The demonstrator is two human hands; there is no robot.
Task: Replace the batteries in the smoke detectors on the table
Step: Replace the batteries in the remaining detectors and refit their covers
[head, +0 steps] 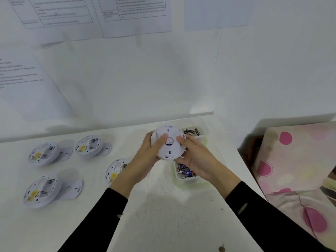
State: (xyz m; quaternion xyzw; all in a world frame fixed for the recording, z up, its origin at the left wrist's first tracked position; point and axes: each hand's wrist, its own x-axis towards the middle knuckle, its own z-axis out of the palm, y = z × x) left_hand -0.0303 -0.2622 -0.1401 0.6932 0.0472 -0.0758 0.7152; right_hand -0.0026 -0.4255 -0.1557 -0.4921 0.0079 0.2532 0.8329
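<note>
A white wall hung with printed paper sheets (60,17) backs a scuffed white table (163,224). On the table's left lie opened round white plastic smoke detectors (42,154), backs up, each with a flat mounting plate beside it. One more opened detector (116,170) is half hidden under the left forearm.

Above the table's middle, the left hand (145,155) and right hand (198,157) hold a closed round white smoke detector (168,144). The fingers curl round opposite sides of its rim, and both thumbs press its flat face. It looks light and rigid, its smooth shell likely a little slippery. The rim seems the sound place to grip for twisting, since thin plastic tabs may snap if forced.

Beneath the right hand sits a clear plastic tray (185,181) of loose batteries (186,172). A second clear tray (204,129) lies behind it. At far right is a pink-spotted fabric (291,160).
</note>
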